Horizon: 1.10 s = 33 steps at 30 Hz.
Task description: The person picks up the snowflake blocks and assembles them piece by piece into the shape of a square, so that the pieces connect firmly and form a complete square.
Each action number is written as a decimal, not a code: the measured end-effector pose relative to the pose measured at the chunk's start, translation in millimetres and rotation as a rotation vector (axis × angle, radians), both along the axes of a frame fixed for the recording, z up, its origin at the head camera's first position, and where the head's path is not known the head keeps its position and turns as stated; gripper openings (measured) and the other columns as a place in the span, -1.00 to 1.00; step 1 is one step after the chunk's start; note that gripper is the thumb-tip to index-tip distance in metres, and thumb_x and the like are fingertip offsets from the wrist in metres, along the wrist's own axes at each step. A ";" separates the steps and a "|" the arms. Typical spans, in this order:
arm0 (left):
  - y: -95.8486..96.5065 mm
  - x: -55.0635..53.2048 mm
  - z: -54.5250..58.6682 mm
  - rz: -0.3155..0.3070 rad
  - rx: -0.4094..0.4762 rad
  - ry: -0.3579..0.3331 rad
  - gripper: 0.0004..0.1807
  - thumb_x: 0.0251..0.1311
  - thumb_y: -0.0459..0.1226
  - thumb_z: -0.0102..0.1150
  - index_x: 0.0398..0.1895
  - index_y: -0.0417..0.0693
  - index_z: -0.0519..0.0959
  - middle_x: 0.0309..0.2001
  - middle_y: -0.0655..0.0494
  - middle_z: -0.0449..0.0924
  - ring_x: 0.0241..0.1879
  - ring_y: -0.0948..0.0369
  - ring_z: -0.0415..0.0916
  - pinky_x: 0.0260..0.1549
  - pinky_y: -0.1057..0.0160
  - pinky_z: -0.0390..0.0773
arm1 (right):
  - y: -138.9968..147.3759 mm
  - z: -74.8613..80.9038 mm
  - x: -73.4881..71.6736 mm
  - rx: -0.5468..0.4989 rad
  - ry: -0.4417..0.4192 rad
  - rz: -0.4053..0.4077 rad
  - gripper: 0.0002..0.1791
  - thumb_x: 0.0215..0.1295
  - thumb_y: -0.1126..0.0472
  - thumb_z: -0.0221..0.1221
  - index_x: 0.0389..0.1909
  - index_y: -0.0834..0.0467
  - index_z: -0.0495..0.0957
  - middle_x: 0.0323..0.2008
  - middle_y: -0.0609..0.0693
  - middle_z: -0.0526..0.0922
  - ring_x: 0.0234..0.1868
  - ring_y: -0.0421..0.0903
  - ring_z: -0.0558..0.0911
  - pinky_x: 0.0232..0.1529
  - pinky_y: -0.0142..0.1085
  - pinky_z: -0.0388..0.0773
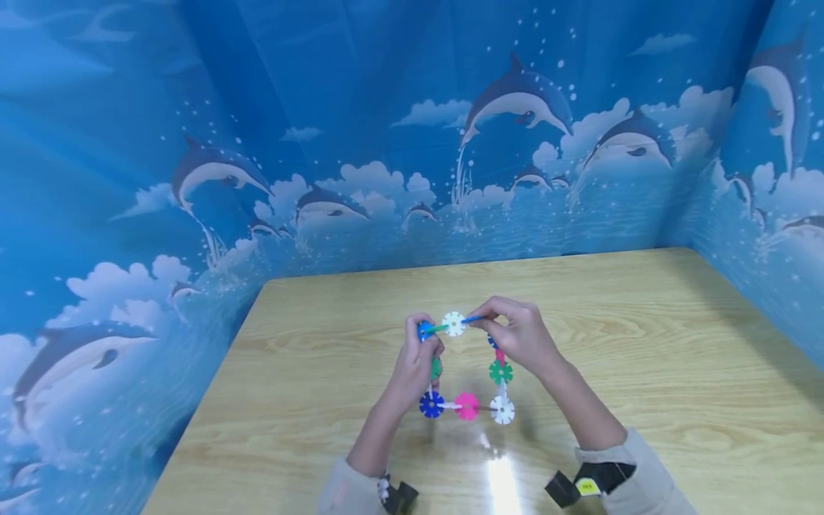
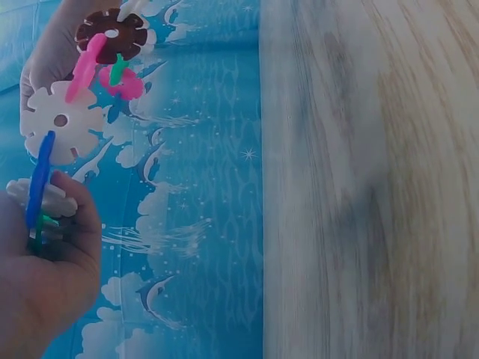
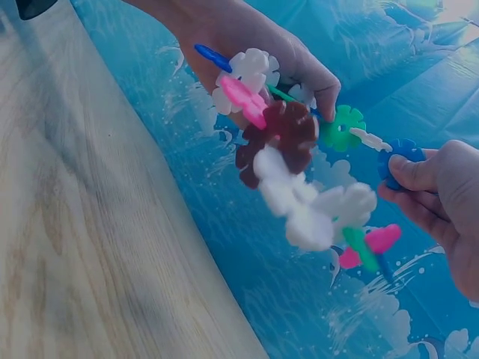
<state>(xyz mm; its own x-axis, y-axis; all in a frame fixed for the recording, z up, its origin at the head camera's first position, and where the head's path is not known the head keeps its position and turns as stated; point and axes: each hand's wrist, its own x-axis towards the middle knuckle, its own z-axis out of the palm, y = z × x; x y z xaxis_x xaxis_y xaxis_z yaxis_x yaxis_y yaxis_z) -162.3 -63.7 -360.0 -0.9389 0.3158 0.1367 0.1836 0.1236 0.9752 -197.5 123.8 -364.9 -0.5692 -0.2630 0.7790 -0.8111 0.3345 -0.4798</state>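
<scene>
Snowflake-shaped plastic discs, slotted edge to edge, form a roughly square chain held above the table. My left hand grips its left side, with a blue disc at the thumb and fingers. Between the hands run a green disc and a white disc. My right hand pinches a blue disc at the top right. Below hang a green disc, a white disc, a pink disc and a dark blue disc. Fingers hide whether the upper right corner is joined.
A wood-grain table lies beneath the hands, with a bright reflection near its front. Blue dolphin-print curtains stand behind and beside it. A black strapped device sits on the right wrist and another on the left.
</scene>
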 end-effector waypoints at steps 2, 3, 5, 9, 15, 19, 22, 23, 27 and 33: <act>-0.6 -0.1 0.0 -0.004 -0.004 -0.005 -0.84 0.38 -0.42 -0.40 -0.02 -0.14 0.08 -0.49 0.02 0.26 -0.70 0.26 0.21 -0.78 0.44 0.41 | -0.5 -1.0 -0.5 -0.010 0.011 0.008 -0.75 -0.19 0.62 0.31 -0.50 0.26 0.61 -0.52 0.04 0.65 -0.48 -0.07 0.64 -0.45 -0.35 0.63; -1.0 -0.3 0.1 -0.004 -0.003 -0.007 -0.84 0.38 -0.42 -0.40 -0.02 -0.14 0.08 -0.49 0.04 0.25 -0.70 0.26 0.21 -0.78 0.44 0.40 | -1.1 -1.1 -0.4 -0.015 0.018 0.016 -0.75 -0.19 0.62 0.31 -0.50 0.26 0.61 -0.52 0.04 0.65 -0.49 -0.07 0.64 -0.45 -0.36 0.62; -2.0 -0.6 0.2 0.002 -0.009 -0.005 -0.84 0.38 -0.42 -0.40 -0.03 -0.14 0.08 -0.50 0.06 0.25 -0.70 0.26 0.21 -0.78 0.44 0.40 | -2.7 -1.4 -0.4 -0.019 0.039 0.027 -0.74 -0.20 0.63 0.31 -0.51 0.26 0.61 -0.52 0.04 0.65 -0.49 -0.07 0.63 -0.45 -0.38 0.62; -3.6 -1.5 0.3 0.011 -0.018 0.002 -0.85 0.38 -0.42 -0.40 -0.03 -0.15 0.09 -0.51 0.05 0.25 -0.70 0.26 0.20 -0.79 0.45 0.40 | -5.9 -2.5 -0.2 -0.013 0.079 0.022 -0.72 -0.24 0.66 0.31 -0.51 0.26 0.60 -0.52 0.01 0.64 -0.50 -0.08 0.63 -0.44 -0.41 0.61; -4.5 -2.7 -3.4 0.013 -0.015 0.004 -0.85 0.37 -0.44 -0.39 -0.05 -0.14 0.09 -0.51 0.05 0.26 -0.70 0.27 0.21 -0.79 0.43 0.41 | -7.3 -3.4 0.5 0.009 0.095 0.008 -0.71 -0.23 0.67 0.30 -0.50 0.27 0.60 -0.51 0.01 0.65 -0.49 -0.09 0.63 -0.42 -0.46 0.60; -3.9 -5.9 -11.3 0.019 0.021 -0.024 -0.85 0.39 -0.38 -0.38 -0.03 -0.12 0.09 -0.50 0.07 0.26 -0.71 0.27 0.22 -0.80 0.42 0.42 | -5.0 -2.2 0.6 0.016 0.053 0.011 -0.74 -0.19 0.63 0.30 -0.50 0.26 0.60 -0.51 0.03 0.64 -0.48 -0.09 0.64 -0.40 -0.44 0.60; -3.2 -8.6 -18.7 0.026 0.098 -0.044 -0.81 0.42 -0.26 -0.44 0.00 -0.12 0.10 -0.50 0.06 0.26 -0.72 0.27 0.21 -0.85 0.42 0.37 | -4.7 2.9 3.2 0.003 0.013 0.022 -0.74 -0.19 0.64 0.30 -0.49 0.27 0.60 -0.51 0.04 0.64 -0.47 -0.09 0.64 -0.39 -0.44 0.60; -2.9 -9.4 -20.8 0.030 0.128 -0.036 -0.78 0.43 -0.22 -0.46 0.00 -0.13 0.10 -0.51 0.06 0.25 -0.72 0.27 0.20 -0.87 0.43 0.34 | -5.2 5.7 4.9 -0.002 0.008 0.027 -0.74 -0.20 0.65 0.30 -0.49 0.28 0.60 -0.51 0.05 0.64 -0.47 -0.08 0.64 -0.39 -0.43 0.60; -0.3 -12.0 -25.6 0.072 0.223 0.040 -0.71 0.44 -0.18 -0.55 -0.04 -0.18 0.15 -0.57 0.05 0.25 -0.74 0.28 0.17 -0.93 0.42 0.24 | -8.3 18.8 14.1 -0.025 0.018 0.059 -0.73 -0.24 0.70 0.28 -0.51 0.34 0.58 -0.53 0.11 0.64 -0.50 -0.04 0.63 -0.43 -0.37 0.62; 3.5 -13.3 -27.9 0.197 0.309 0.051 -0.73 0.40 -0.32 -0.40 -0.10 -0.33 0.30 -0.58 0.08 0.29 -0.73 0.31 0.22 -0.94 0.41 0.27 | -5.2 10.6 8.6 -0.022 0.017 0.078 -0.73 -0.21 0.68 0.27 -0.47 0.32 0.59 -0.50 0.09 0.64 -0.47 -0.01 0.64 -0.38 -0.42 0.61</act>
<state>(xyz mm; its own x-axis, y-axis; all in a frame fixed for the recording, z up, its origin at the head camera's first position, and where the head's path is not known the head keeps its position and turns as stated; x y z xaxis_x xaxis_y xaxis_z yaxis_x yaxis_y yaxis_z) -175.6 -60.2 -387.9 -0.9672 0.0664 0.2452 0.2345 -0.1375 0.9623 -188.9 118.6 -354.4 -0.5346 -0.2892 0.7941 -0.8423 0.2594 -0.4726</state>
